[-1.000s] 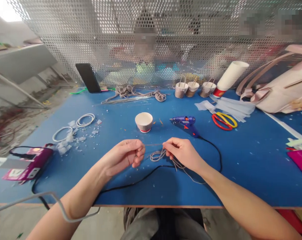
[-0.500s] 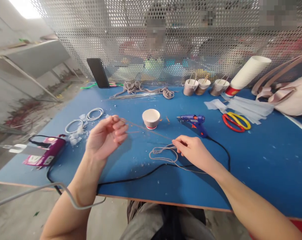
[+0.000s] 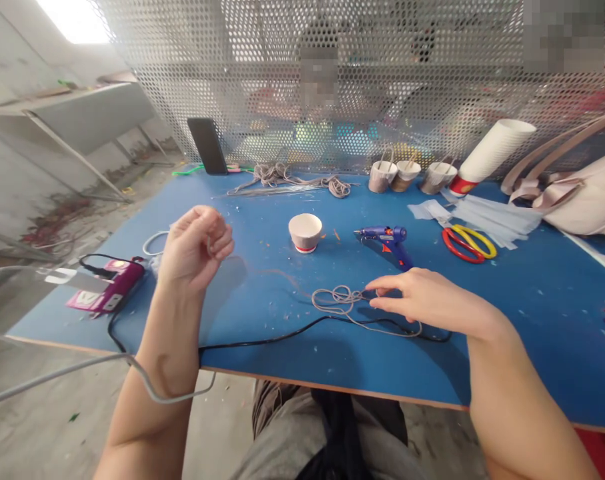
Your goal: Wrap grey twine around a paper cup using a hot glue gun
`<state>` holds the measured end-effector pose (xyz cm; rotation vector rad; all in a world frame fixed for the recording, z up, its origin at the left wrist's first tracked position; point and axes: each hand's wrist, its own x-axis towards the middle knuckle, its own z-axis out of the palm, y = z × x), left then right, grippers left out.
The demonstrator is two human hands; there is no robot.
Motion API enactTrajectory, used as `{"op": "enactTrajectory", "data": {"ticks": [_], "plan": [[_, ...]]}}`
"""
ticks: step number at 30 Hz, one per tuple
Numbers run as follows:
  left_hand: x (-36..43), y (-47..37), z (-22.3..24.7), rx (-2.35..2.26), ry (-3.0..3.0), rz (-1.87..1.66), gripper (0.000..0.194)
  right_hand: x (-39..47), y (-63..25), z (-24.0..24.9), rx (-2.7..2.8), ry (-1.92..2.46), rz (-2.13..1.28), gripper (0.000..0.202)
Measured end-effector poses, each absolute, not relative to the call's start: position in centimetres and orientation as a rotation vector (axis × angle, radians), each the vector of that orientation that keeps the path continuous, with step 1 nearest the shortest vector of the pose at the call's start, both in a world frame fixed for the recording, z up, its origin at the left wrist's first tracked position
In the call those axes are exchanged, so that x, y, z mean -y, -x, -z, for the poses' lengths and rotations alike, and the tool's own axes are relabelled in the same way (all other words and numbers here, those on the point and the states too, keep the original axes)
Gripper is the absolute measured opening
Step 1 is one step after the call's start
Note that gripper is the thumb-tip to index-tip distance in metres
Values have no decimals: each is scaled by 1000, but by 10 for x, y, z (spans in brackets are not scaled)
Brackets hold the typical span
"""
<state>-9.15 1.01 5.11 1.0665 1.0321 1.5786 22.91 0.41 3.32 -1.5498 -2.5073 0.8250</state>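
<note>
My left hand point(image 3: 195, 250) is raised over the left part of the table, its fingers curled tight on a thin grey-brown cord point(image 3: 338, 300). From that fist the cord runs, blurred, across to loose loops on the table. Just right of the loops is my right hand point(image 3: 417, 297), thumb and fingers apart, fingertips close to the cord; whether they touch it I cannot tell. A small paper cup point(image 3: 305, 233), its lower part wrapped in grey-brown with a red band at the base, stands upright beyond the cord. A blue glue gun point(image 3: 389, 241) lies right of the cup.
Red and yellow scissors point(image 3: 465, 245) and translucent strips point(image 3: 497, 217) lie right. Along the back are a phone point(image 3: 208, 147), bundled cord point(image 3: 272, 177), several wrapped cups point(image 3: 382, 179) and a leaning cup stack point(image 3: 497, 153). A purple power strip point(image 3: 109, 287) sits left; a black cable point(image 3: 282, 339) crosses the front.
My left hand has moved left and up, closing into a fist. My right hand has let go of the cord and moved right, its fingers spreading. The stretched cord has slackened.
</note>
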Motion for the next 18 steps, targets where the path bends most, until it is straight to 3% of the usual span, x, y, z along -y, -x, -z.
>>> {"op": "enactTrajectory", "data": {"ticks": [4, 7, 12, 15, 18], "plan": [[0, 72, -34, -1406, -1608, -1568, 4, 3, -234, -39, 2248, 1615, -518, 27], [7, 57, -19, -1450, -2168, -1285, 7, 5, -222, -34, 1998, 1486, -538, 26], [15, 37, 4, -827, -2805, -885, 15, 8, -178, -5, 1827, 1155, -1151, 21], [20, 25, 14, -478, -3074, -824, 20, 14, -153, 11, 1528, 1016, -1654, 23], [23, 14, 21, -294, -3123, -787, 25, 20, -141, 21, 1312, 964, -1909, 24]]}}
